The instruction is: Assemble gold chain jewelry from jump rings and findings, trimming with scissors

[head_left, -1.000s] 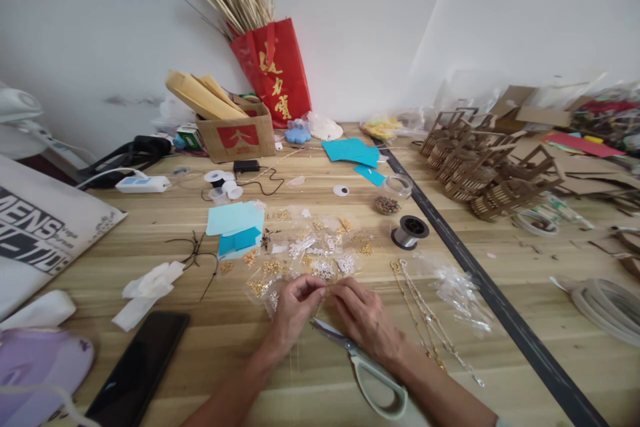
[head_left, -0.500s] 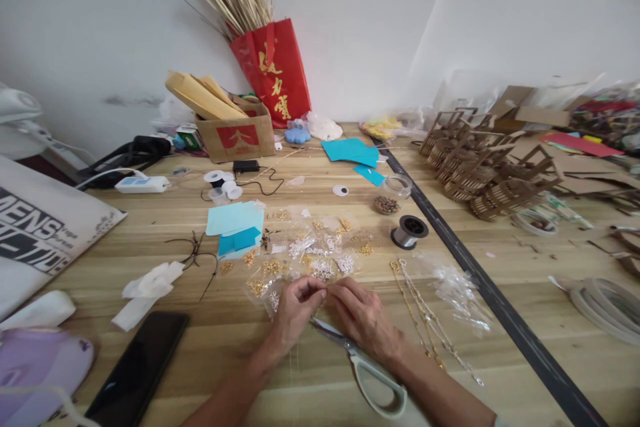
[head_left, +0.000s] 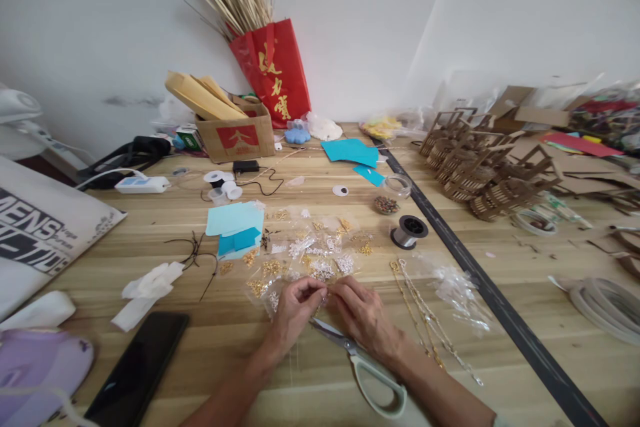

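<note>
My left hand (head_left: 296,307) and my right hand (head_left: 363,313) meet fingertip to fingertip low in the middle of the view. Both are closed in a pinch; whatever lies between the fingertips is too small to name. Just beyond them spread small plastic bags of gold and silver jewelry findings (head_left: 323,269). Scissors with pale green handles (head_left: 377,387) lie under my right wrist, their blades pointing toward my left hand. Gold and silver chains (head_left: 423,310) are stretched out to the right of my right forearm.
A wire spool (head_left: 410,232) and a jar of beads (head_left: 387,203) stand beyond the chains. Blue cards (head_left: 235,227) lie left of the findings, a black phone (head_left: 140,367) nearer on the left. Small woven baskets (head_left: 475,173) are grouped right of a dark strip (head_left: 465,267).
Between my two hands the fingertips have drawn very slightly apart. Everything else on the table stays where it was.
</note>
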A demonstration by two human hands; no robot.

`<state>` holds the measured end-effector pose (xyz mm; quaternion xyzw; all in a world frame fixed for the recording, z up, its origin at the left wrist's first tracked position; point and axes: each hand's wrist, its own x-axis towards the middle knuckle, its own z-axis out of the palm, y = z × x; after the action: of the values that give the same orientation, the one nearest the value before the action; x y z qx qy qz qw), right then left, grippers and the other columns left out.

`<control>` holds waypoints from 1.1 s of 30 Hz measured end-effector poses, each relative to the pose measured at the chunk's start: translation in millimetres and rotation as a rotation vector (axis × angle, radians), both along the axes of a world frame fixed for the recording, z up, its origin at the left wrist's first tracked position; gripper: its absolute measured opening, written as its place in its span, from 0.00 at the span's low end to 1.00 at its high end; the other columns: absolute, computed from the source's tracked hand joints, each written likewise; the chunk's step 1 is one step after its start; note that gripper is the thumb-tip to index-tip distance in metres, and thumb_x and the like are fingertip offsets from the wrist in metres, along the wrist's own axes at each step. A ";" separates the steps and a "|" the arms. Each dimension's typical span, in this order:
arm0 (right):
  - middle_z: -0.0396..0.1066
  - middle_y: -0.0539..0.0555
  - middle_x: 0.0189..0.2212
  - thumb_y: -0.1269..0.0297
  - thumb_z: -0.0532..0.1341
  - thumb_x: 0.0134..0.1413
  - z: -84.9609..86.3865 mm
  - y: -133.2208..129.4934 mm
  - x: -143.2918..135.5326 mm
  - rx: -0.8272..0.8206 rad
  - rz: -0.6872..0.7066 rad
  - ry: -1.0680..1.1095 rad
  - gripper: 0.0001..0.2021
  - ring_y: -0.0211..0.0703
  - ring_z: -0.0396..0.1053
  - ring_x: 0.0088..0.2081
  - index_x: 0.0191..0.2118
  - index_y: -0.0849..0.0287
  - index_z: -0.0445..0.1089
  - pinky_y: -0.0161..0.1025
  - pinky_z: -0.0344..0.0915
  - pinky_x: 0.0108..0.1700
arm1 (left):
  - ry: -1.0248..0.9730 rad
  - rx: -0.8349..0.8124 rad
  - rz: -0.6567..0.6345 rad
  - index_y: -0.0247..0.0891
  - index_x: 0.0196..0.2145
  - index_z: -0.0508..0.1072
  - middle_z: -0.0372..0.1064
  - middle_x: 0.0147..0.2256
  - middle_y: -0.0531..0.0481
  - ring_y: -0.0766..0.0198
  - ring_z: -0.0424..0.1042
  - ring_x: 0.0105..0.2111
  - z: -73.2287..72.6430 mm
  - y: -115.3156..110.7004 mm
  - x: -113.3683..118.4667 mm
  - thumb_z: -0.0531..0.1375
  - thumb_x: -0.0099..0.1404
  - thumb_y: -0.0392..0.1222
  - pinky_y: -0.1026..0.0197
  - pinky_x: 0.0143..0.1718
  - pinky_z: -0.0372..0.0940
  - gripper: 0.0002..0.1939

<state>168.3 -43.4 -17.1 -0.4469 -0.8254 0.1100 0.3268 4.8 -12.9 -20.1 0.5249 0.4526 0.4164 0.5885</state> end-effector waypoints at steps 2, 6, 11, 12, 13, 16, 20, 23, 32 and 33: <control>0.70 0.56 0.36 0.70 0.49 0.65 0.0 0.1 -0.2 0.005 -0.006 -0.006 0.10 0.40 0.70 0.33 0.43 0.59 0.66 0.34 0.67 0.32 | -0.003 -0.011 0.002 0.34 0.25 0.75 0.70 0.23 0.51 0.65 0.67 0.25 1.4 -0.4 0.2 0.64 0.52 0.40 0.65 0.27 0.61 0.06; 0.70 0.56 0.35 0.69 0.49 0.65 1.1 -0.6 -0.4 0.014 -0.003 -0.015 0.10 0.40 0.70 0.34 0.43 0.59 0.66 0.34 0.66 0.32 | -0.010 -0.015 -0.002 0.33 0.24 0.74 0.69 0.21 0.52 0.66 0.66 0.24 1.4 -0.3 0.4 0.65 0.51 0.39 0.66 0.27 0.60 0.06; 0.70 0.56 0.36 0.70 0.49 0.65 1.8 -1.3 0.2 0.006 0.009 -0.016 0.10 0.41 0.70 0.35 0.45 0.58 0.66 0.34 0.67 0.34 | 0.000 -0.005 -0.043 0.32 0.24 0.73 0.66 0.21 0.53 0.68 0.63 0.23 -1.9 0.7 -0.3 0.63 0.52 0.40 0.67 0.25 0.58 0.07; 0.70 0.56 0.36 0.70 0.48 0.65 1.4 -1.2 0.2 0.005 0.011 -0.017 0.10 0.41 0.70 0.36 0.45 0.58 0.66 0.34 0.66 0.34 | -0.001 -0.002 -0.051 0.32 0.24 0.73 0.66 0.21 0.53 0.68 0.63 0.23 -2.4 0.8 -0.3 0.63 0.53 0.40 0.67 0.25 0.57 0.07; 0.70 0.56 0.36 0.70 0.48 0.65 0.9 -1.1 0.2 0.007 0.013 -0.014 0.11 0.41 0.70 0.35 0.45 0.58 0.66 0.34 0.66 0.34 | 0.001 0.002 -0.056 0.32 0.24 0.72 0.65 0.21 0.53 0.68 0.62 0.23 -2.8 0.8 -0.3 0.63 0.53 0.40 0.67 0.25 0.57 0.08; 0.70 0.56 0.36 0.69 0.48 0.66 -0.7 -0.6 -0.2 0.014 0.013 -0.006 0.10 0.41 0.70 0.35 0.43 0.58 0.66 0.34 0.66 0.33 | 0.017 0.012 -0.067 0.32 0.24 0.71 0.64 0.21 0.53 0.68 0.62 0.23 -3.3 0.6 -0.2 0.62 0.54 0.41 0.67 0.25 0.57 0.08; 0.70 0.56 0.35 0.69 0.48 0.65 -1.2 -0.3 -0.7 0.002 0.014 -0.008 0.10 0.41 0.69 0.34 0.41 0.59 0.66 0.34 0.66 0.33 | 0.028 0.033 -0.097 0.32 0.24 0.70 0.63 0.21 0.53 0.68 0.61 0.23 -2.3 0.0 -0.4 0.60 0.56 0.42 0.66 0.26 0.56 0.10; 0.70 0.56 0.36 0.69 0.49 0.65 0.9 -0.2 -1.0 -0.027 0.019 0.022 0.09 0.41 0.69 0.35 0.41 0.59 0.66 0.35 0.66 0.34 | 0.032 0.052 -0.096 0.33 0.25 0.69 0.63 0.22 0.53 0.68 0.61 0.24 -1.3 -0.3 -0.8 0.60 0.57 0.43 0.66 0.26 0.57 0.10; 0.69 0.57 0.38 0.70 0.54 0.59 4.3 0.5 -4.3 -0.232 0.033 0.239 0.15 0.37 0.67 0.28 0.52 0.59 0.60 0.33 0.63 0.31 | 0.025 0.071 -0.043 0.33 0.27 0.70 0.65 0.24 0.52 0.66 0.64 0.26 -6.0 2.8 -2.9 0.60 0.58 0.42 0.66 0.29 0.60 0.08; 0.70 0.55 0.36 0.70 0.55 0.59 3.5 0.9 -4.9 -0.256 0.040 0.258 0.15 0.36 0.66 0.26 0.52 0.59 0.60 0.33 0.63 0.30 | 0.026 0.071 -0.037 0.33 0.28 0.70 0.66 0.24 0.52 0.66 0.64 0.26 -6.3 3.2 -2.9 0.60 0.58 0.42 0.65 0.29 0.60 0.08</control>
<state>163.4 -42.5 -13.6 -0.4503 -0.7647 0.2772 0.3684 1.8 -9.6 -26.4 0.5590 0.4357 0.4142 0.5711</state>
